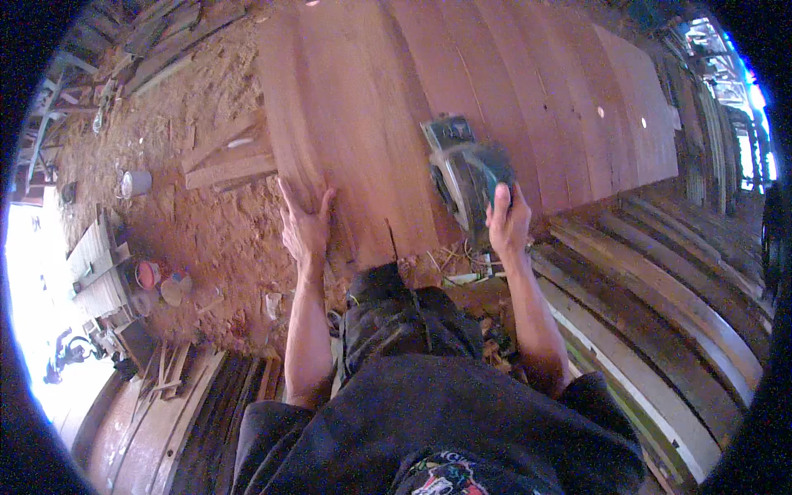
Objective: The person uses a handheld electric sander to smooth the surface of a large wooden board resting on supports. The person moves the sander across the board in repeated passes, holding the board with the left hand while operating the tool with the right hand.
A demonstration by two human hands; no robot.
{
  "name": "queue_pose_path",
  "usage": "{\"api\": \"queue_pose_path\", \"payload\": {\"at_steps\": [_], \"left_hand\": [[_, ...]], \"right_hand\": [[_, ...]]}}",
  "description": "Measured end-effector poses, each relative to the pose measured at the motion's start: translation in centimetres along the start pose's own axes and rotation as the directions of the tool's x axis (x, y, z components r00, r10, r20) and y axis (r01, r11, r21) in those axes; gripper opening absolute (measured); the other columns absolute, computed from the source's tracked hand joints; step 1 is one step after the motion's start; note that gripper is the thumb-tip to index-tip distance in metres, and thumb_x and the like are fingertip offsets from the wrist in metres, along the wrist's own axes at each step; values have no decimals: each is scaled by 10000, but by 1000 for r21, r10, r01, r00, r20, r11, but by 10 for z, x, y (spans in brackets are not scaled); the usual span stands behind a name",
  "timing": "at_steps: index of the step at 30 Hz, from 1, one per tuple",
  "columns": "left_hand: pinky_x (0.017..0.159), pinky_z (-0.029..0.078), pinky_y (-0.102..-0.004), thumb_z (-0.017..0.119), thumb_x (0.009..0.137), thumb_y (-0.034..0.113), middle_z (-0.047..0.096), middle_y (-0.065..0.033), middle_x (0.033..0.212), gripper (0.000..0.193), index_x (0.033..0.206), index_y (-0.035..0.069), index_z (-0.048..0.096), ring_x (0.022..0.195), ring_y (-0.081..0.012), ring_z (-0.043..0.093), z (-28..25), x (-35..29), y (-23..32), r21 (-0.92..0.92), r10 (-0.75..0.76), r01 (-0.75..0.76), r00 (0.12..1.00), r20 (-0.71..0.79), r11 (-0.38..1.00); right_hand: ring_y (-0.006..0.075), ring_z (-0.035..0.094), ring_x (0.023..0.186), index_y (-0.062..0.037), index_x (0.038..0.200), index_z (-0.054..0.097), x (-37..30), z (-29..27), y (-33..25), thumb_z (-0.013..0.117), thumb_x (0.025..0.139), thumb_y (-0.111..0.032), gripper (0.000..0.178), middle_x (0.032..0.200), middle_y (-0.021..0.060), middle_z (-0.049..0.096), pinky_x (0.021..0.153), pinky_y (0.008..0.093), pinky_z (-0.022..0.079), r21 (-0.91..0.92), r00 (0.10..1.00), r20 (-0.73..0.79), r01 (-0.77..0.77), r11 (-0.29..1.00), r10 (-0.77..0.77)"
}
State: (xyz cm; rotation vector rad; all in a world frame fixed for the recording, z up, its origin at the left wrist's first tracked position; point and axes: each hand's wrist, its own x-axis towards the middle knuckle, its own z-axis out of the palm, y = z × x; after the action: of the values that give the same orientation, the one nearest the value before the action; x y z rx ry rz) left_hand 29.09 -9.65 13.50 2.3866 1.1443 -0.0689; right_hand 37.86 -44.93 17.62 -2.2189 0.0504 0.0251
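Before me lies a wide reddish wooden panel of boards side by side. My right hand is closed around the rear handle of a teal and grey circular saw, which is on or just over the panel right of its middle; its blade is hidden. Fingers spread, my left hand rests at the panel's left edge and holds nothing. A short dark slit runs into the panel near its front edge, between my two hands.
Long planks are stacked on the right, with more boards at the lower left. Sawdust covers the ground, where a white bucket, a red container and wood scraps lie left of the panel.
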Motion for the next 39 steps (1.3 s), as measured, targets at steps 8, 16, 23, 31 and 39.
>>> {"api": "queue_pose_path", "payload": {"at_steps": [8,16,23,31,39], "left_hand": [[894,571,-565,771,814,708,610,-299,1321,1181,1703,189,191,1072,-497,692,-14,4,13,12,-73,73,997,13,997],[869,578,-566,814,795,664,633,-288,1304,1189,1699,181,211,1045,-502,696,-12,7,15,28,-58,59,998,-39,998],[950,550,-580,786,807,703,614,-288,1397,1173,1700,198,217,1149,-518,664,4,11,-2,29,38,-34,990,-139,999],[1087,489,-566,695,884,731,524,-248,1565,1088,1709,247,178,1332,-485,589,-1,-1,4,51,-42,41,999,16,998],[1073,498,-563,725,844,750,531,-286,1527,1159,1713,226,166,1331,-477,583,2,-1,4,9,-44,44,999,26,999]], "right_hand": [[531,704,1010,32,1150,726,256,113,-105,423,1088,-593,697,1052,323,738,873,582,566,-128,966,-50,246,961,-254],[532,652,1120,91,1267,645,435,198,-155,414,1066,-635,788,1174,373,679,956,577,533,-264,951,-95,262,928,-296],[511,522,1370,60,1451,549,420,180,-138,425,1095,-542,710,1421,358,583,1141,527,434,-66,946,-111,298,952,-304],[549,685,1002,-4,1266,651,156,21,-38,519,1089,-493,537,1054,310,737,832,591,563,-113,985,-48,158,981,-165],[84,526,591,-30,1218,588,-105,-111,56,509,1115,-416,407,721,-13,552,524,271,434,-91,980,-175,-114,989,97]]}}
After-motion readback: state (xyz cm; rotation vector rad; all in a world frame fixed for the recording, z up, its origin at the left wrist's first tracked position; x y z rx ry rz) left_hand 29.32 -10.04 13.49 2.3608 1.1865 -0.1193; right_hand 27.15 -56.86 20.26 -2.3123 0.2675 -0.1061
